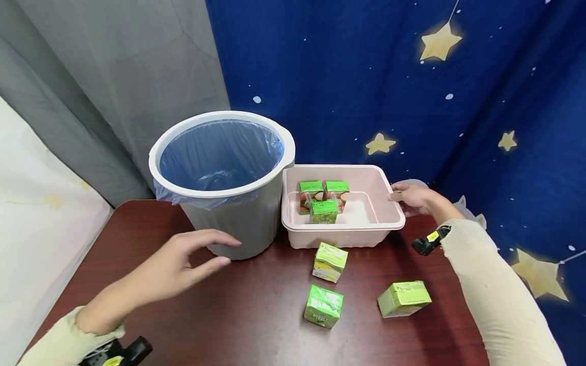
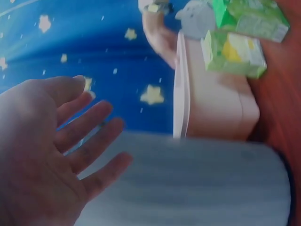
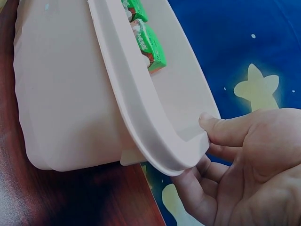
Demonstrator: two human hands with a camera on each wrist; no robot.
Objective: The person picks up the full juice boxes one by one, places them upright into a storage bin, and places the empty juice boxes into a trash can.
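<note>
My right hand (image 1: 413, 198) grips the right rim of a pale pink plastic bin (image 1: 361, 234), thumb over the edge and fingers beneath it, as the right wrist view shows. Inside the bin, toward its left, are three small green-topped boxes, two at the back and one in front (image 1: 324, 211). My left hand (image 1: 176, 267) hangs in the air, fingers apart and holding nothing, before a grey trash can (image 1: 238, 223). On the table by the bin stand a yellow-green box (image 1: 330, 262), a bright green box (image 1: 323, 306) and a lime box (image 1: 404, 299).
The trash can has a white rim (image 1: 153, 162) and a blue plastic liner (image 1: 220, 152); it stands close against the bin's left side. Behind the dark red wooden table (image 1: 247, 325) hang a grey curtain (image 1: 123, 66) and a blue star-patterned curtain (image 1: 320, 76).
</note>
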